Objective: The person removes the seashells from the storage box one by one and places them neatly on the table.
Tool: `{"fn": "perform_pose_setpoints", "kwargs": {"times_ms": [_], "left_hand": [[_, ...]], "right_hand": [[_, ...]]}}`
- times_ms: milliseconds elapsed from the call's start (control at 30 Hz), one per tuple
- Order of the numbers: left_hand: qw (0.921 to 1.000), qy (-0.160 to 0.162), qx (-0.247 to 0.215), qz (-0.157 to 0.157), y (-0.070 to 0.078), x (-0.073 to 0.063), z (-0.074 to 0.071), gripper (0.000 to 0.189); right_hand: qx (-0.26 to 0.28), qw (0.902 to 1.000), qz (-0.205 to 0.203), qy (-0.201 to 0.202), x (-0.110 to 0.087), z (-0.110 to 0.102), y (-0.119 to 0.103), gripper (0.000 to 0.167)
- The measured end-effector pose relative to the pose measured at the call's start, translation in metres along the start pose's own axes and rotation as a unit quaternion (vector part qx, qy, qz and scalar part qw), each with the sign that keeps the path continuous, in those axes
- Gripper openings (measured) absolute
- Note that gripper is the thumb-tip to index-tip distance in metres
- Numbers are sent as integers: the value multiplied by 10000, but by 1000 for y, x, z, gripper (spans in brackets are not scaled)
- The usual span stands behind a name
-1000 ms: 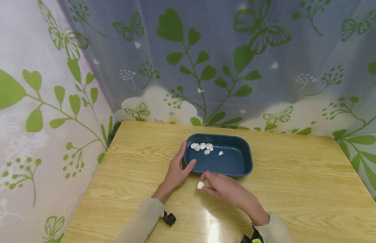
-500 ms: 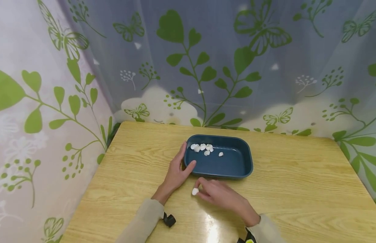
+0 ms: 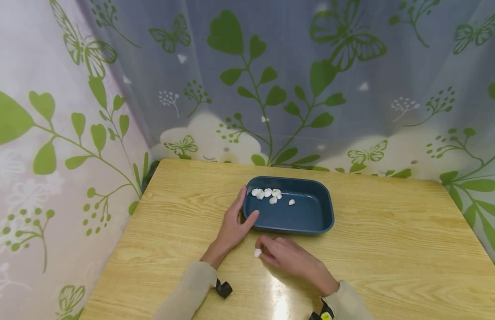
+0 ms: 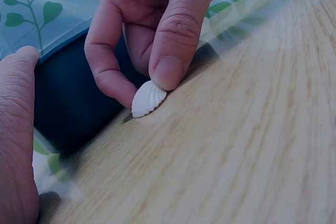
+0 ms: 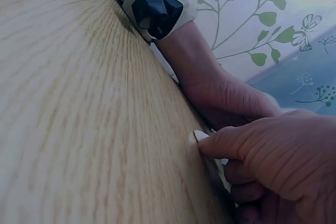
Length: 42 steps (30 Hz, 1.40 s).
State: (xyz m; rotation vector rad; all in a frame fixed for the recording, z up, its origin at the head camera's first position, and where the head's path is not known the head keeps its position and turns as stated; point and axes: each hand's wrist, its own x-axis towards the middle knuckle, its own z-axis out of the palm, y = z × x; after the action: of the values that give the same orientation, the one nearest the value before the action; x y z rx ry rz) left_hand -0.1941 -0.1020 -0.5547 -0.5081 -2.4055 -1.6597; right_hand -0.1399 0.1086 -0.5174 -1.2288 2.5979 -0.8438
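A white ribbed seashell (image 4: 149, 98) is pinched between the thumb and index finger of my right hand (image 3: 289, 258), low over the tabletop in front of a dark blue tray (image 3: 288, 230). In the right wrist view only a white edge of that shell (image 5: 200, 135) shows past the fingertips. My left hand (image 3: 233, 224) touches the tray's left end, its fingers straight along the outer side and its thumb (image 4: 18, 93) against the front wall. Several white shells (image 3: 268, 193) lie inside the tray, mostly grouped at the back left, with a single shell (image 3: 291, 202) farther right.
The wooden table (image 3: 391, 240) reaches back to a curtain (image 3: 295, 89) printed with leaves and butterflies. Another patterned curtain (image 3: 63, 186) hangs along the left side. Black wrist devices (image 3: 223, 289) sit at both sleeves.
My right hand has moved a little left and toward me, bringing its shell away from the tray's front wall. During the last half second it barely moves. The left hand and tray stay put.
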Motion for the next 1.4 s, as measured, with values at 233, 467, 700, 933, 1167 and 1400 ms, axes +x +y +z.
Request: {"fn": "perform_pose_setpoints", "kwargs": {"times_ms": [233, 467, 700, 933, 1167, 1400], "left_hand": [[10000, 5, -32, 48, 3, 2, 3, 81], [9999, 17, 64, -90, 1, -1, 1, 82], [10000, -23, 55, -75, 3, -1, 0, 82], [10000, -8, 9, -28, 3, 0, 0, 82], [10000, 55, 23, 43, 3, 0, 1, 81], [10000, 51, 56, 33, 2, 0, 1, 82]], "right_hand": [[278, 9995, 124, -90, -2, -2, 3, 13], [334, 9994, 49, -111, 0, -1, 2, 14], [362, 9992, 117, -113, 1, 0, 1, 13], [278, 9993, 221, -98, 2, 0, 0, 10], [194, 9993, 287, -123, 2, 2, 1, 11], [204, 9988, 403, -169, 3, 2, 0, 11]]}}
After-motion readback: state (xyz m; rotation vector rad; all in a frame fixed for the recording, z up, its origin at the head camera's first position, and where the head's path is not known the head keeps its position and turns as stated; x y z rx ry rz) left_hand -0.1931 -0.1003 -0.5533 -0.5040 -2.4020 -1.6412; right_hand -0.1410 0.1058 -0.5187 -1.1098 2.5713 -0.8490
